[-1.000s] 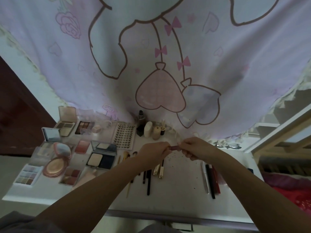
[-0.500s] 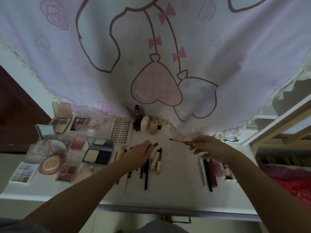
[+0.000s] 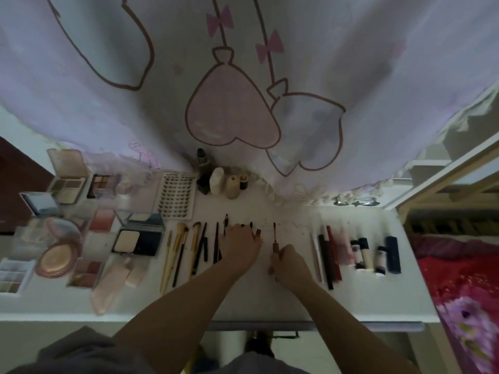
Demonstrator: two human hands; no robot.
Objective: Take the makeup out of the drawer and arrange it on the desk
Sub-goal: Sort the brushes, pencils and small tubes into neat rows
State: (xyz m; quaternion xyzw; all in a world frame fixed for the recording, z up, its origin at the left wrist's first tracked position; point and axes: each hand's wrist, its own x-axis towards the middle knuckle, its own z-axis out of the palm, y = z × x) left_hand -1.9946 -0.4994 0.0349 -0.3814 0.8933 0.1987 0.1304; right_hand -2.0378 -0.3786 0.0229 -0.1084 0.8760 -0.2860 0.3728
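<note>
My left hand (image 3: 241, 245) lies palm-down on the desk (image 3: 243, 300), fingers spread over dark pencils at centre; I can't tell if it grips anything. My right hand (image 3: 290, 261) pinches the lip-gloss wand (image 3: 275, 237), tip pointing to twelve o'clock. Brushes (image 3: 183, 247) lie at nine o'clock, tubes (image 3: 361, 252) at three.

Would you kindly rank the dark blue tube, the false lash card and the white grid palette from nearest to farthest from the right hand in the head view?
Measured from the right hand:
1. Dark blue tube, to its right, at the end of the tube row.
2. False lash card, up and left, near the curtain.
3. White grid palette, far left, at the desk's edge.
</note>
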